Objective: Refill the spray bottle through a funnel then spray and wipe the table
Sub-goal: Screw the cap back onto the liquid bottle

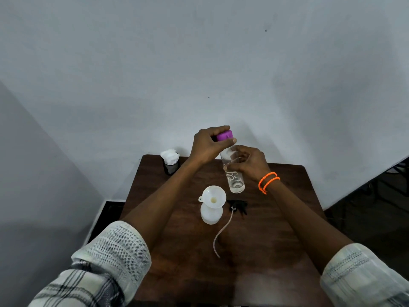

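Two hands on the clear water bottle (233,171): your left hand (207,144) fingers clamp its purple cap (224,136), right hand (250,162) grips the body. Uncapping now, I'd say; next, pour steadily into the funnel (213,194) (seated in the white spray bottle (211,214), mid-desk (276,218)).

The table (276,218) looks like dark brown wood with a faint grain and a dull sheen. The water bottle (234,178) is clear, glossy plastic with a smooth purple plastic cap (224,136). The funnel (213,196) and the spray bottle (211,214) under it are matt white, translucent plastic. The dip tube (222,232) is pale, flexible plastic. The sleeves (117,251) are woven, open-textured cloth.
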`<state>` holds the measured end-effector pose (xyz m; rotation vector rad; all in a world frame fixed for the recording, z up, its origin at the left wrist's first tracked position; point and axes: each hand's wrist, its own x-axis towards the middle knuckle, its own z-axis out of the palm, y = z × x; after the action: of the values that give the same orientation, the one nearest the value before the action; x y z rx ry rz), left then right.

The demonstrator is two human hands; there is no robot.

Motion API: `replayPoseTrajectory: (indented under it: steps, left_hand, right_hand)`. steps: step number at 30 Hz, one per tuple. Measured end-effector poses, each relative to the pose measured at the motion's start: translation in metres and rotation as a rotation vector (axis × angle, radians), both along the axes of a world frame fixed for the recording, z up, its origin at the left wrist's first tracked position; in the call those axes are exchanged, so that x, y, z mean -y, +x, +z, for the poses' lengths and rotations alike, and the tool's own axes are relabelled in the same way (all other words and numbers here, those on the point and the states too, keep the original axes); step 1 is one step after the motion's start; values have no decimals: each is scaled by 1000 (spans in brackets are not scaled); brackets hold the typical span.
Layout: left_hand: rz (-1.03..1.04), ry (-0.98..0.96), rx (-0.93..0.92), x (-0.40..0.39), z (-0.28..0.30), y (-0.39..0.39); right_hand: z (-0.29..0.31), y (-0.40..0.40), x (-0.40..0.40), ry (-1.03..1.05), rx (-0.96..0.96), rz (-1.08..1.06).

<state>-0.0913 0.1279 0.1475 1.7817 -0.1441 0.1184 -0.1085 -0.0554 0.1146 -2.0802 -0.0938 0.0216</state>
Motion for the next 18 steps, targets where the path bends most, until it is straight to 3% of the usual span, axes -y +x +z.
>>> replayPoseTrajectory:
  steps: [9, 18]
  left_hand:
    - [-194, -40, -26, -13, 0, 4]
    - [-151, -373, -111, -8, -4, -1]
  right_hand:
    - [-1, -1, 4, 27, -39, 15]
    - [-6, 1, 5, 162, -64, -1]
